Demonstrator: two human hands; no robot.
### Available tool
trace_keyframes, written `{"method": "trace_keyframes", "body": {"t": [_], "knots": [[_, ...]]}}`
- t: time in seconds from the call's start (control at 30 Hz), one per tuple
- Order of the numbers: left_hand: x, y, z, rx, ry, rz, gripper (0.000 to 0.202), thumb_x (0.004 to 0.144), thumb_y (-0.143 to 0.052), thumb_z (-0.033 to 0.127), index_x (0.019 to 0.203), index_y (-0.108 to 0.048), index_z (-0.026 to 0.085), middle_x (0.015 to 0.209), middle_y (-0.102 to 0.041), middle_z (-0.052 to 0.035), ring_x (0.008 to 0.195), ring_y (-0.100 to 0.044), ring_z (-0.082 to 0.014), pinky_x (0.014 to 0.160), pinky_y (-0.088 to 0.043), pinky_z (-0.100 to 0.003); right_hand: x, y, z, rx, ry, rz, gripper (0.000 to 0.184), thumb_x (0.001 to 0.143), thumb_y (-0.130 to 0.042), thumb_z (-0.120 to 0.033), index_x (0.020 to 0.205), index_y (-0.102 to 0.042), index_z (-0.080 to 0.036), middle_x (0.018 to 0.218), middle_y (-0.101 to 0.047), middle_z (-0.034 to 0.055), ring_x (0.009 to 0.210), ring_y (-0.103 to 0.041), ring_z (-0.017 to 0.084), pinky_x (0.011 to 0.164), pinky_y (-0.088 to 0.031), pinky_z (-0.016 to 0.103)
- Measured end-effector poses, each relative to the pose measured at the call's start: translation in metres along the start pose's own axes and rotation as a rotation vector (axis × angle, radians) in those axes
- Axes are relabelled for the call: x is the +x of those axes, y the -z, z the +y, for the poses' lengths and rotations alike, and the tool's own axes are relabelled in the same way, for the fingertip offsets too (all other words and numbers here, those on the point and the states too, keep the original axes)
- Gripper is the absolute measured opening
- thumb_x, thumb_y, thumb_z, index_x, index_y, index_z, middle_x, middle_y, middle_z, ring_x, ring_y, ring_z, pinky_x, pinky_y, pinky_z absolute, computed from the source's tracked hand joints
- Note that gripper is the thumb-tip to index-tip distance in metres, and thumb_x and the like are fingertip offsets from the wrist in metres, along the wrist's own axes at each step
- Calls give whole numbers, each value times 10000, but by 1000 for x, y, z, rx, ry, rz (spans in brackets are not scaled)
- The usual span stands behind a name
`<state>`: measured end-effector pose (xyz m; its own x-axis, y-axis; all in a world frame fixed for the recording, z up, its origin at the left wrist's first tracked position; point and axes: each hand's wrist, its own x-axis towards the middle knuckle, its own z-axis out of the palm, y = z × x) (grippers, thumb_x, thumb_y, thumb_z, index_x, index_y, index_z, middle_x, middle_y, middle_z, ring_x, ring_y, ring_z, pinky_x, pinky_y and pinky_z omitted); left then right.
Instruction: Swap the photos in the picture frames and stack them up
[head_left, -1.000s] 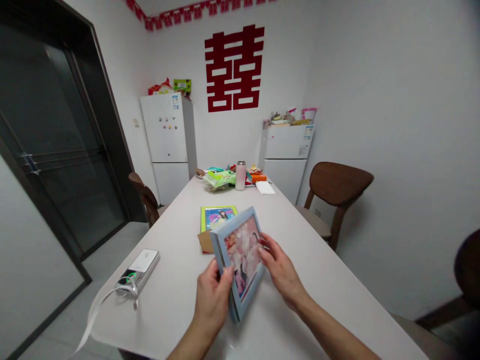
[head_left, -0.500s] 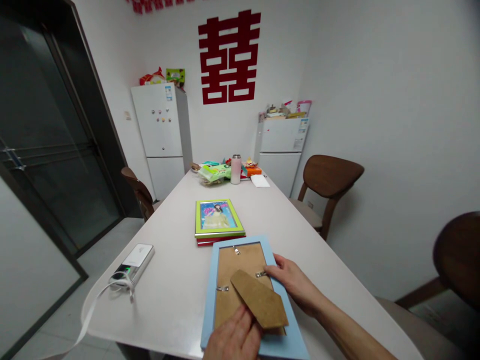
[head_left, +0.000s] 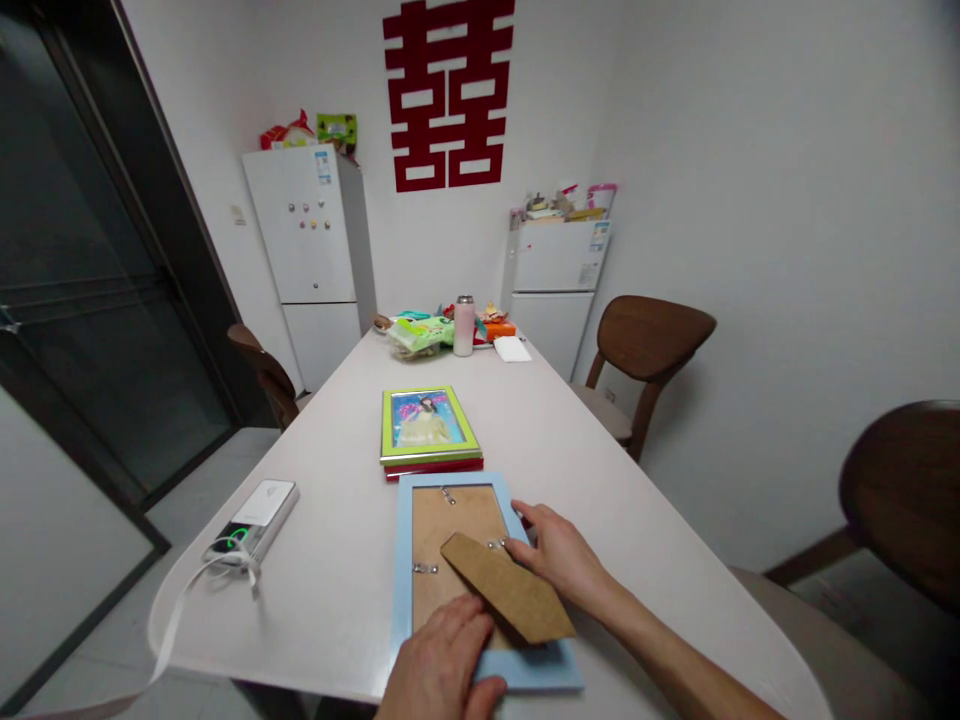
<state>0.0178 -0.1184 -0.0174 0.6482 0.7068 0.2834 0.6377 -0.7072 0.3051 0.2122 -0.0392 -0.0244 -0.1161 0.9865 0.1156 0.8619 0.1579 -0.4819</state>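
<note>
A light-blue picture frame (head_left: 405,540) lies face down at the table's near end, its brown backing board (head_left: 461,510) showing. From the board a brown easel stand (head_left: 510,590) sticks up at a slant. Small metal turn clips sit at the board's edges, among them a left clip (head_left: 425,568) and a right clip (head_left: 496,544). My right hand (head_left: 562,560) grips the frame's right side, thumb by the right clip, fingers at the outer edge. Across the lower left of the backing and frame rests my left hand (head_left: 442,655), fingers laid out and thumb apart.
Just beyond lies a green picture frame (head_left: 431,455) stacked on a red frame (head_left: 435,468). A white power bank (head_left: 259,515) with a cable is at the left. Farther back stand a pink bottle (head_left: 464,328) and snack bags (head_left: 424,335). Wooden chairs (head_left: 652,335) flank the table.
My left hand has shifted from beside the easel stand to the frame's lower left, and its thumb now shows. The blue frame's near edge looks lower and flatter. The view has shifted slightly.
</note>
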Motion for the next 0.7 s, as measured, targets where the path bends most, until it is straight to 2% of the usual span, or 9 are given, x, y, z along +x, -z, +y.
{"method": "trace_keyframes", "body": {"t": [0.23, 0.37, 0.5, 0.6, 0.7], "knots": [[-3, 7, -4, 16, 98, 22, 285, 704, -492, 179, 975, -554, 116, 1049, -594, -130, 988, -537, -224, 841, -463, -355, -1, 1, 4, 29, 130, -49, 358, 638, -538, -240, 991, -566, -193, 977, -501, 61, 894, -490, 167, 803, -365, 254], [-3, 4, -4, -9, 112, 35, 296, 707, -487, 173, 991, -541, 109, 1052, -590, -131, 996, -529, -214, 846, -460, -339, 5, -5, 0, -25, 69, -13, 282, 649, -514, -201, 922, -588, -194, 916, -506, 52, 846, -507, 157, 764, -376, 247], [-4, 3, -7, -61, 121, 57, 280, 706, -490, 171, 980, -541, 140, 1045, -595, -106, 997, -526, -203, 846, -458, -334, 11, -11, -3, -46, 26, 48, 194, 689, -490, -227, 843, -602, -190, 833, -510, 43, 784, -519, 149, 717, -382, 240], [-4, 7, -7, -100, 131, 58, 292, 708, -492, 169, 997, -530, 156, 1037, -593, -88, 994, -521, -193, 855, -448, -324, 10, -11, -3, -11, 40, 58, 200, 706, -475, -241, 844, -607, -182, 827, -518, 50, 778, -517, 153, 720, -388, 253], [-3, 15, -3, -109, 134, 10, 285, 719, -496, 184, 1001, -532, 190, 1050, -570, -73, 986, -510, -194, 844, -447, -327, 5, -3, -3, 86, 85, 61, 230, 731, -449, -259, 882, -603, -178, 871, -533, 59, 809, -513, 160, 747, -395, 274]]}}
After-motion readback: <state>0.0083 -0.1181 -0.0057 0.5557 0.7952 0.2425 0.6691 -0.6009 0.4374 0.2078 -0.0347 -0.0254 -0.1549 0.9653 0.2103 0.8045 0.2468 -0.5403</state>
